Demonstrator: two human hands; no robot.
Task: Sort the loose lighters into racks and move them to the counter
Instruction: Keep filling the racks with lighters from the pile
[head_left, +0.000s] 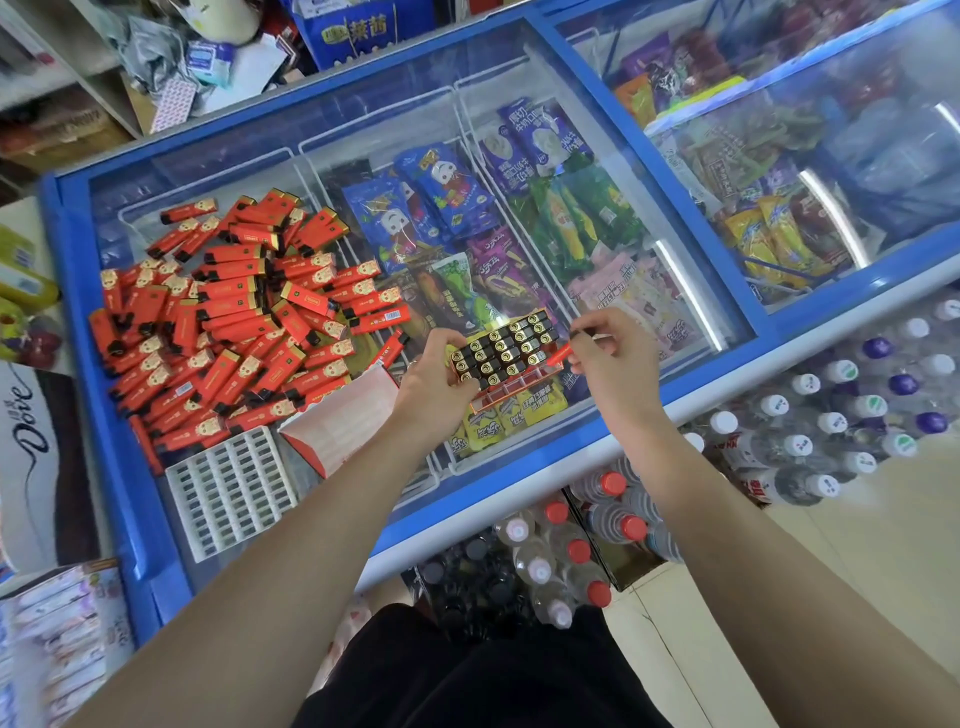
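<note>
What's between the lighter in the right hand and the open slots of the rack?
Nothing visible. The right hand pinches a red lighter right at the rack's near-right edge; the empty slots along that near side are uncovered. The left hand grips the rack's far-left end, clear of them.

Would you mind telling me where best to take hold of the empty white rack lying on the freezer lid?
Probably the white rack by its two long edges, coming from above: it lies flat, its near short end is free, and lighters crowd its far end.

Blue-framed glass-top freezer (737, 291); bottled water packs (831, 415) on pale tile floor (779, 597).
</note>
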